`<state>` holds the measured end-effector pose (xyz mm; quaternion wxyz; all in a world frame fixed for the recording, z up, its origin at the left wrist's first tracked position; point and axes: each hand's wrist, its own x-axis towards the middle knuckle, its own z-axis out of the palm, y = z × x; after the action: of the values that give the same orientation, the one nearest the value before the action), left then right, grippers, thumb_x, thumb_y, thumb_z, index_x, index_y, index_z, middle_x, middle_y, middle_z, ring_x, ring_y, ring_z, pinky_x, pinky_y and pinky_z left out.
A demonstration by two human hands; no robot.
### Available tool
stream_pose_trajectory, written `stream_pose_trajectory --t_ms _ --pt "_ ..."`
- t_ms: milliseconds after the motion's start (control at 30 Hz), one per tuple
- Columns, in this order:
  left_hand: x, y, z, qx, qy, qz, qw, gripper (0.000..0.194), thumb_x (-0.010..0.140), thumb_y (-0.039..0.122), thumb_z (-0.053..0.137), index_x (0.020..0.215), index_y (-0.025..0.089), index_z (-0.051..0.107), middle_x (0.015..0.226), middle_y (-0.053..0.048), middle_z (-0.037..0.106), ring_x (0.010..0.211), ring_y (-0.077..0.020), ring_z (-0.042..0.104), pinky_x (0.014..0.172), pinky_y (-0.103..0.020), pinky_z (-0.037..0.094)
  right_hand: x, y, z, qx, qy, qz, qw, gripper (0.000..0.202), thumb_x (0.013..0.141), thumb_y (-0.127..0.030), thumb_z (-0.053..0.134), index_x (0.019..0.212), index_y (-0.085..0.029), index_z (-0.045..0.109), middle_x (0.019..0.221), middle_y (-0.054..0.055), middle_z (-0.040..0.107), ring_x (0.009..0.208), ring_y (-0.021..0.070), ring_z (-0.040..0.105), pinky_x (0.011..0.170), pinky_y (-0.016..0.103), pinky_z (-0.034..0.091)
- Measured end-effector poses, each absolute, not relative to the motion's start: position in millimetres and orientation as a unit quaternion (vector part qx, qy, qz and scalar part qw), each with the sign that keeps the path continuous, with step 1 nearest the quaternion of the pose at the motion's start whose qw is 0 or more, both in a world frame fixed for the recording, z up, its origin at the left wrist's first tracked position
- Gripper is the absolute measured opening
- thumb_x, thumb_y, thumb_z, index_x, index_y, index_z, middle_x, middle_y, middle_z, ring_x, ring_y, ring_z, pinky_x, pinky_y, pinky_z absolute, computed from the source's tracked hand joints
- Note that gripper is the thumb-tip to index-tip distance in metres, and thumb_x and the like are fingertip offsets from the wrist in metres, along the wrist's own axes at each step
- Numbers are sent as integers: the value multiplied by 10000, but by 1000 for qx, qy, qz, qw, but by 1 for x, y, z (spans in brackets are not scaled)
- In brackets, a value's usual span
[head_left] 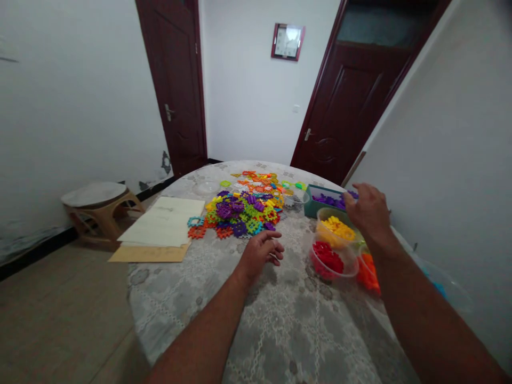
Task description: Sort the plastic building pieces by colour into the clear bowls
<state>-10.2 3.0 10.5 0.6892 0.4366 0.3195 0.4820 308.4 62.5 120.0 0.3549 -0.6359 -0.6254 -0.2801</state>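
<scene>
Beyond the left hand [262, 255], a mixed pile of gear-edged plastic pieces [244, 210] lies on the tabletop [288, 304]. The left hand is just short of the pile, its fingers loosely curled and no piece visible in them. The right hand [370, 210] is at the right end of the green box [314, 210], which holds purple pieces [330, 200]. Its thumb and fingers stand a little apart with purple showing beside them; whether they pinch a piece cannot be told. Nearer than the box, to the left of the right forearm, stand the yellow-filled tub [326, 238] and the red-filled tub [350, 268]; orange pieces [368, 274] are partly hidden by that forearm. Principal hazard, in this report's judgement: the forearm catching a tub rim and tipping its contents, given the close spacing. Secondary hazards: a purple piece dropping into the yellow-filled tub just below, or the left hand scattering the pile's loose near edge.
</scene>
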Motion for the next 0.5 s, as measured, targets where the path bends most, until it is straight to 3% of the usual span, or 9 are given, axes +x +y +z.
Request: stream_pose_trajectory --t_ms 167,300,500 --pt "-13 8 11 444 393 595 543 256 872 409 696 981 177 699 805 -54 688 632 -152 612 571 -279 468 208 8 60 -501 -757 -148 392 268 1033 -318 521 1207 -220 700 1246 153 734 1213 335 664 1110 556 515" --pt "-27 11 18 447 446 667 394 192 920 379 680 1001 205 678 919 -74 717 825 -192 666 775 -316 526 131 -30 -11 -459 -788 -40 409 318 1039 -245 518 1320 -236 667 1354 151 690 1293 323 631 1119 571 537" --pt "-65 25 32 421 524 705 224 281 950 291 616 1222 227 641 1248 -125 694 1210 -274 652 1097 -422 483 115 -25 -67 -452 -786 -28 422 331 1021 -228 548 1331 -235 663 1380 165 665 1319 350 619 1110 624 548"
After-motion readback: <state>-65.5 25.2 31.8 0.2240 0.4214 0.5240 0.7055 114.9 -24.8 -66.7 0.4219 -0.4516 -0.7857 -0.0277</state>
